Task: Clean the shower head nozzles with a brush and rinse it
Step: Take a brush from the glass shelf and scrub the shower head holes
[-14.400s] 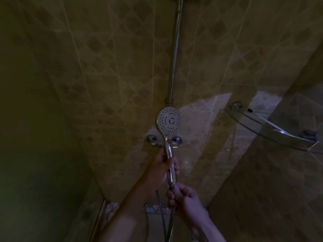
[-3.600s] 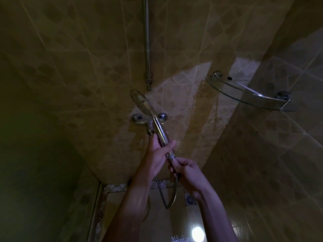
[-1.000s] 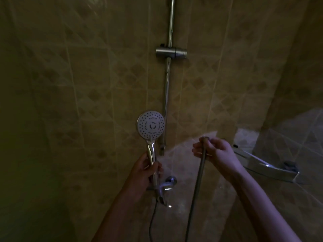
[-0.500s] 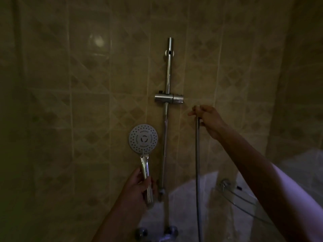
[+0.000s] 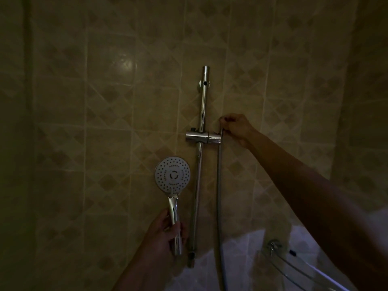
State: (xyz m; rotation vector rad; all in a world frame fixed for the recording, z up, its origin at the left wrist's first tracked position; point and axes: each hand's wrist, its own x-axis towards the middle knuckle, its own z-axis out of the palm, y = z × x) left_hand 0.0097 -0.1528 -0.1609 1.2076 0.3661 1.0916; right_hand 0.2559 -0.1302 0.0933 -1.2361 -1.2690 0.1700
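The left hand [image 5: 165,232] grips the chrome handle of the shower head [image 5: 172,177], nozzle face toward the camera, just left of the wall rail [image 5: 199,164]. The right hand [image 5: 236,128] pinches the hose [image 5: 218,185] end beside the rail's holder [image 5: 203,137].

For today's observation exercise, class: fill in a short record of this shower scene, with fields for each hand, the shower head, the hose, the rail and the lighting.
left hand: grips the shower head's chrome handle
right hand: pinches the hose's top end beside the holder
shower head: detached from the hose, upright, nozzle face toward the camera
hose: hangs straight down from the right hand
slide rail: vertical on the tiled wall
holder: on the rail, empty
lighting: dim
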